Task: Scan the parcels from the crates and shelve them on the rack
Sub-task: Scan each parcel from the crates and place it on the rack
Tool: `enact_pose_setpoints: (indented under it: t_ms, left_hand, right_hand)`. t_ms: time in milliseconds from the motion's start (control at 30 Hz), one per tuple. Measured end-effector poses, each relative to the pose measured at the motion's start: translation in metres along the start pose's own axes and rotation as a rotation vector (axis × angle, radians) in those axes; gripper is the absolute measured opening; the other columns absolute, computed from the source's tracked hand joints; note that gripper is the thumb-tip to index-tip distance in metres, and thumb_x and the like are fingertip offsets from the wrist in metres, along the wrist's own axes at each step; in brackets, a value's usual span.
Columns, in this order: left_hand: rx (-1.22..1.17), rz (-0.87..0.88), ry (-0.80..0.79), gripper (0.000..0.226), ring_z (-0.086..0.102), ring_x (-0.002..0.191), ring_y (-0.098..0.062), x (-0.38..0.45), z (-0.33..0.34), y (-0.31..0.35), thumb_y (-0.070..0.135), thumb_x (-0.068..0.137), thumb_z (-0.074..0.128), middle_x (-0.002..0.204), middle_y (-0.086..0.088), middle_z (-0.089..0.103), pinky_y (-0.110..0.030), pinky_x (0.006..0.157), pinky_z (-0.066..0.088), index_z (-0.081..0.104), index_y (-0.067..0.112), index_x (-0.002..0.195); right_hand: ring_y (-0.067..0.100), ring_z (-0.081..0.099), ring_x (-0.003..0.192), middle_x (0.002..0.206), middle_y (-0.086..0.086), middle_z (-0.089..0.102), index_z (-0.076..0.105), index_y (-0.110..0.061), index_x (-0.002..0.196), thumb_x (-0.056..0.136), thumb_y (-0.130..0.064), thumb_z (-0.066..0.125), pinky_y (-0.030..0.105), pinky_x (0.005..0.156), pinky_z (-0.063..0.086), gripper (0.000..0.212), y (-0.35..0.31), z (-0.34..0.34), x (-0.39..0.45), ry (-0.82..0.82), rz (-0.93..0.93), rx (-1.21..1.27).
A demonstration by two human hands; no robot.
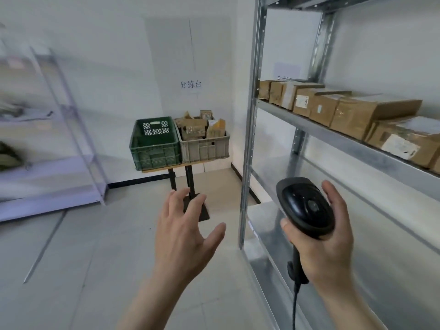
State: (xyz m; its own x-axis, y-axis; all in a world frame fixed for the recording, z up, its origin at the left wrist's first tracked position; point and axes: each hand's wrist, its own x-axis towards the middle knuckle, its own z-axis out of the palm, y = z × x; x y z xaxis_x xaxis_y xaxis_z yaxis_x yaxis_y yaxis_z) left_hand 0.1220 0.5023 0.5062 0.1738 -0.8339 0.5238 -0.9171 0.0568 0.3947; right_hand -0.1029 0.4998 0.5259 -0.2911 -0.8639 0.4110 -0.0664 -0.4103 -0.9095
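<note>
Parcels in grey crate lie well ahead of spread, empty left hand; right hand grasps scanner.

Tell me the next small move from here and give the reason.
Probably walk to the grey crate and take a parcel with the left hand: it is open and holds nothing, the right hand already grips the scanner, and the crate still holds parcels.

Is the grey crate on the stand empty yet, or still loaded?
Still loaded: the grey crate holds cardboard parcels piled above its rim. How deep the pile goes cannot be told.
</note>
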Motion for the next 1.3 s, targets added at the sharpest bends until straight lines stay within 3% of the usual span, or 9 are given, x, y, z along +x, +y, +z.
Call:
enact_pose_setpoints:
  t_ms: [200,333,500,667,833,933,1067,1200,1300]
  left_hand:
    - [0.06,-0.108,0.033,0.075,0.041,0.137,-0.034,0.033,0.011,-0.024,0.068,0.077,0.047,0.146,-0.009,0.044,-0.05,0.103,0.048,0.058,0.023,0.135]
    - [0.063,-0.125,0.061,0.071,0.044,0.135,-0.038,0.061,0.022,-0.048,0.066,0.075,0.052,0.143,-0.009,0.046,-0.054,0.101,0.049,0.059,0.024,0.131]
    - [0.057,-0.126,0.064,0.075,0.044,0.135,-0.038,0.116,0.041,-0.09,0.068,0.071,0.054,0.142,-0.011,0.046,-0.052,0.104,0.047,0.061,0.022,0.13]
    - [0.026,-0.075,0.047,0.081,0.04,0.137,-0.036,0.189,0.068,-0.151,0.072,0.068,0.052,0.144,-0.009,0.044,-0.05,0.107,0.043,0.06,0.021,0.131]
    - [0.015,-0.049,-0.051,0.087,0.036,0.143,-0.036,0.266,0.081,-0.217,0.074,0.068,0.051,0.149,-0.008,0.041,-0.053,0.112,0.041,0.058,0.022,0.137]
    - [0.015,-0.009,-0.081,0.087,0.033,0.144,-0.035,0.308,0.087,-0.255,0.073,0.068,0.052,0.149,-0.009,0.042,-0.052,0.113,0.039,0.058,0.022,0.138]
    - [0.006,-0.019,-0.123,0.086,0.031,0.145,-0.034,0.35,0.096,-0.292,0.074,0.068,0.051,0.151,-0.007,0.04,-0.052,0.113,0.04,0.055,0.025,0.139]
    - [0.0,-0.023,-0.119,0.084,0.031,0.145,-0.034,0.388,0.107,-0.32,0.075,0.068,0.048,0.15,-0.007,0.04,-0.053,0.112,0.04,0.054,0.027,0.137]
    - [0.007,-0.02,-0.13,0.085,0.028,0.146,-0.033,0.417,0.117,-0.34,0.077,0.07,0.044,0.153,-0.006,0.038,-0.052,0.114,0.037,0.052,0.029,0.139]
  right_hand:
    - [-0.002,0.066,0.101,0.117,-0.013,0.066,0.052,-0.032,0.135,0.068,0.005,0.09,0.006,0.086,0.049,0.085,0.037,0.038,0.049,-0.084,-0.028,-0.026]
    - [0.008,0.065,0.106,0.123,0.0,0.065,0.053,-0.022,0.141,0.069,0.011,0.085,0.006,0.091,0.047,0.086,0.054,0.069,0.075,-0.103,-0.023,-0.037]
    - [-0.003,0.065,0.101,0.114,-0.019,0.066,0.053,-0.031,0.137,0.069,0.008,0.087,0.006,0.088,0.048,0.085,0.073,0.12,0.11,-0.064,-0.017,-0.083]
    - [-0.006,0.065,0.101,0.108,-0.036,0.063,0.052,-0.032,0.139,0.071,0.004,0.087,0.039,0.093,0.057,0.085,0.091,0.191,0.145,-0.012,-0.01,-0.105]
    - [-0.018,0.059,0.1,0.109,-0.032,0.06,0.05,-0.033,0.138,0.071,0.005,0.087,0.019,0.093,0.054,0.085,0.106,0.274,0.184,0.039,0.008,-0.135]
    - [-0.019,0.058,0.098,0.111,-0.028,0.059,0.05,-0.031,0.14,0.072,0.002,0.087,0.023,0.095,0.052,0.085,0.114,0.321,0.202,0.055,0.005,-0.168]
    - [-0.011,0.059,0.104,0.104,-0.04,0.06,0.051,-0.035,0.139,0.072,-0.002,0.088,0.044,0.104,0.052,0.084,0.123,0.372,0.221,0.063,0.047,-0.204]
    - [-0.025,0.054,0.096,0.111,-0.028,0.057,0.051,-0.031,0.14,0.072,0.0,0.088,0.026,0.103,0.045,0.083,0.137,0.416,0.249,0.056,0.047,-0.201]
    - [-0.007,0.061,0.104,0.114,-0.021,0.058,0.051,-0.035,0.136,0.072,0.001,0.088,0.039,0.106,0.048,0.083,0.155,0.448,0.276,0.033,0.056,-0.221]
